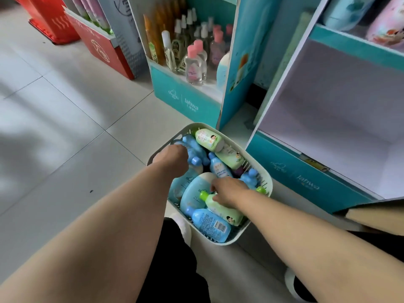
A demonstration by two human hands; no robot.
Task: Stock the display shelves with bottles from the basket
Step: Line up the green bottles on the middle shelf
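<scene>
A white slotted basket stands on the floor between my knees, filled with several blue and green bottles lying on their sides. My left hand reaches into its far left side, fingers curled down onto a blue bottle. My right hand lies over a green bottle with a lime cap near the basket's front, fingers bent around it. The teal display shelf to the right has a bare white compartment.
A second teal shelf behind the basket holds several clear pink-capped and spray bottles. Red display boxes stand at the far left. Grey tiled floor spreads to the left. A brown cardboard edge juts in at the right.
</scene>
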